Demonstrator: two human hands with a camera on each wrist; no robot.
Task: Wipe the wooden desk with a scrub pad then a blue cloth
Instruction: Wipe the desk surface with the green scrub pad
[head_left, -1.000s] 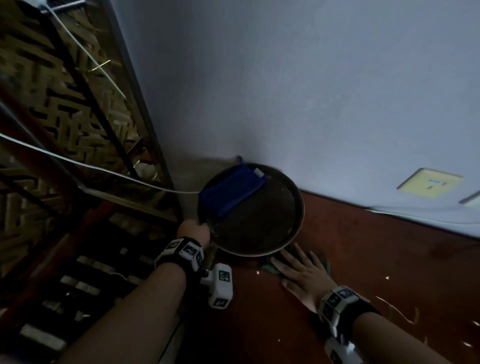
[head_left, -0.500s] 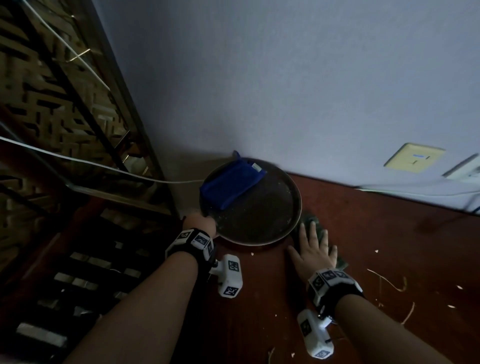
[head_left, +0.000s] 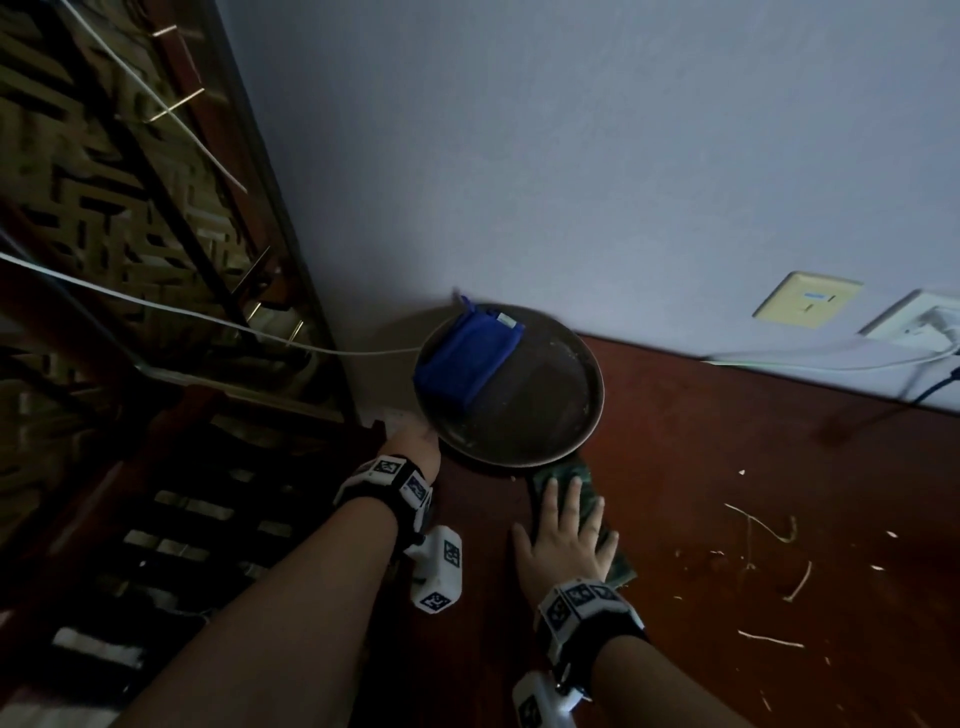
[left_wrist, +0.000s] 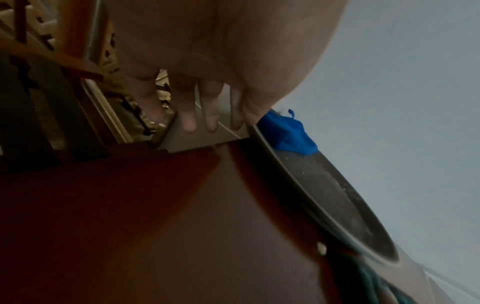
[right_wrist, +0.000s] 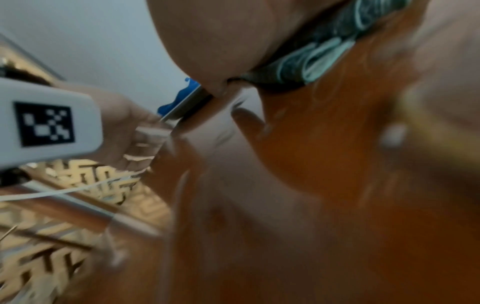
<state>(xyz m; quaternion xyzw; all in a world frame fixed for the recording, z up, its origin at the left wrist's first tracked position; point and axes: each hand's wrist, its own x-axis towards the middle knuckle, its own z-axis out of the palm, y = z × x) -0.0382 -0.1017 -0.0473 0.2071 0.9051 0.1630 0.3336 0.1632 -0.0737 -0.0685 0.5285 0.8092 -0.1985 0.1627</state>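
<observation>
My right hand (head_left: 563, 535) lies flat with straight fingers on a green scrub pad (head_left: 566, 474) and presses it onto the dark red wooden desk (head_left: 727, 467), just in front of a round dark plate (head_left: 592, 415). The right wrist view shows the pad (right_wrist: 311, 59) under my palm. A folded blue cloth (head_left: 467, 358) lies on the plate's far left part, also seen as the blue cloth (left_wrist: 288, 133) in the left wrist view. My left hand (head_left: 415, 441) grips the plate's near left rim and holds that plate (left_wrist: 337, 201) tilted off the desk.
Pale shavings and crumbs (head_left: 763, 525) are scattered on the desk to the right. The wall (head_left: 571, 156) rises right behind the plate, with sockets (head_left: 808, 300) and cables (head_left: 831, 358). The desk's left edge drops off beside a wooden lattice screen (head_left: 104, 208).
My right hand has slid the scrub pad along the desk by the plate's near edge, its fingers turning from leftward to straight ahead. My left hand still holds the plate.
</observation>
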